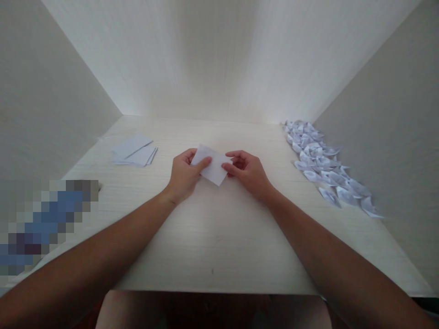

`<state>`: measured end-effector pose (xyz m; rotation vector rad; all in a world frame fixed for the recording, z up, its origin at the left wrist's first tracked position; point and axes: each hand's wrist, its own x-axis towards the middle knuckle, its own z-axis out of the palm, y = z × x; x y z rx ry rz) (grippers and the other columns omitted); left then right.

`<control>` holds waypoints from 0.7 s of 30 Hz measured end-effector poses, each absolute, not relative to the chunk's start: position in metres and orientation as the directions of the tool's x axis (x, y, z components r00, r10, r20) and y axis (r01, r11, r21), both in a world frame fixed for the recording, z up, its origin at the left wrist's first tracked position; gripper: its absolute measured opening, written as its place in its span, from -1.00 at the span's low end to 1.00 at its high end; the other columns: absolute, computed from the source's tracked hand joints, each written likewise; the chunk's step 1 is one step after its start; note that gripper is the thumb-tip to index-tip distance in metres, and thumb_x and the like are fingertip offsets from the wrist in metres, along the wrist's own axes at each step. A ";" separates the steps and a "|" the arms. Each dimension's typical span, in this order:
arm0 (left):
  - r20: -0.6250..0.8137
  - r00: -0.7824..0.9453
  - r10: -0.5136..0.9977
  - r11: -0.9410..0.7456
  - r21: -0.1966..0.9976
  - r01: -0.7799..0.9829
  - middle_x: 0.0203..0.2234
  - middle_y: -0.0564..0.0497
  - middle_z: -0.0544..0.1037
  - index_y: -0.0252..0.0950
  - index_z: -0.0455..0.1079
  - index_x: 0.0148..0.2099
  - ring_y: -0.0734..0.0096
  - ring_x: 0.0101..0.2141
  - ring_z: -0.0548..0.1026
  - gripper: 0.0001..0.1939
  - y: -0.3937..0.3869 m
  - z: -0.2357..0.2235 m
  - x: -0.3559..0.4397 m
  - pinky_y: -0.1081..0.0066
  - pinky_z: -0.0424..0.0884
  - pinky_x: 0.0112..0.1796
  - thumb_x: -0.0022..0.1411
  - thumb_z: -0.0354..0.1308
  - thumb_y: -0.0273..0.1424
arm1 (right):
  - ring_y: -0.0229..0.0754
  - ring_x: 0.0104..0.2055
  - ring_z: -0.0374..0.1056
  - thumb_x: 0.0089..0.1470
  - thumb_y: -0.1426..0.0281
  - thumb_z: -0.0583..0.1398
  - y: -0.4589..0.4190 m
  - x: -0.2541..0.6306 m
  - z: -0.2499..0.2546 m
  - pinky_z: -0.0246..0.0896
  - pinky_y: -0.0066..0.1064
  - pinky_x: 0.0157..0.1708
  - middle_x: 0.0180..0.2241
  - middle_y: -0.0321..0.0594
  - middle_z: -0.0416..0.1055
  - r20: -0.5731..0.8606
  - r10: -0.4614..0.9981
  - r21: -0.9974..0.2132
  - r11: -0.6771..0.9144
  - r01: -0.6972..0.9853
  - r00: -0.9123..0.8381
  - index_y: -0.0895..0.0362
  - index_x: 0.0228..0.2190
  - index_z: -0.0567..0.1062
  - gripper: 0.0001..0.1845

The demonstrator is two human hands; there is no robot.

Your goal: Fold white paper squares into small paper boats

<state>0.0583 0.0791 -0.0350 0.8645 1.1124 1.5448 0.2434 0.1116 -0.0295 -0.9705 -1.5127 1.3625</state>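
Both hands hold one white sheet of paper (213, 170) above the middle of the table, tilted with a corner toward me. My left hand (187, 172) pinches its left side, thumb on top and fingers behind. At the right corner, the thumb and fingers of my right hand (247, 173) close on the paper. The fingers behind the sheet are partly hidden. To the left lies a loose stack of flat white paper sheets (134, 151). Over on the right is a long heap of small folded white paper pieces (318, 160) with pointed ends.
The pale wooden table (219, 237) is bounded by a back panel (212, 59), a left side panel (61, 91) and a right side panel (384, 114). A blurred-out blue object (55, 214) lies at the left edge. The table's front edge runs just before my body.
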 end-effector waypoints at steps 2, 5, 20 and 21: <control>-0.003 -0.250 0.968 -0.081 0.942 -0.325 -0.43 0.06 0.62 -0.31 0.45 -0.24 0.47 -0.46 0.54 -0.58 0.078 -0.033 0.059 0.46 0.48 -0.40 -0.07 0.54 -0.27 | -0.22 -0.38 0.48 -0.19 0.25 0.52 0.113 0.243 -0.031 0.44 -0.33 -0.29 -0.43 -0.31 0.53 0.071 0.953 -0.996 0.050 -0.080 -0.296 0.12 -0.25 0.57 -0.56; -0.014 -0.208 0.978 -0.057 0.942 -0.330 -0.45 0.06 0.63 -0.30 0.44 -0.20 0.45 -0.49 0.55 -0.53 0.075 -0.032 0.059 0.45 0.49 -0.43 -0.11 0.56 -0.30 | -0.23 -0.32 0.48 -0.13 0.24 0.48 0.116 0.244 -0.034 0.43 -0.35 -0.24 -0.37 -0.29 0.55 0.076 0.975 -0.990 0.049 -0.136 -0.208 0.09 -0.25 0.55 -0.60; 0.105 -0.072 0.992 -0.107 0.994 -0.037 -0.38 -0.01 0.65 -0.27 0.59 -0.14 0.41 -0.42 0.55 -0.64 0.074 -0.038 0.054 0.46 0.43 -0.41 0.04 0.50 -0.24 | -0.20 -0.34 0.50 -0.11 0.23 0.48 0.113 0.248 -0.029 0.43 -0.31 -0.26 -0.38 -0.25 0.58 0.098 0.946 -0.995 0.086 -0.052 -0.311 0.11 -0.25 0.58 -0.62; 0.109 -0.058 0.992 -0.108 0.994 0.021 -0.40 -0.02 0.64 -0.27 0.61 -0.17 0.41 -0.45 0.54 -0.67 0.074 -0.039 0.054 0.46 0.40 -0.44 0.07 0.48 -0.20 | -0.19 -0.34 0.50 -0.10 0.23 0.47 0.112 0.248 -0.028 0.44 -0.31 -0.26 -0.38 -0.25 0.59 0.097 0.933 -0.995 0.092 -0.033 -0.346 0.10 -0.25 0.58 -0.63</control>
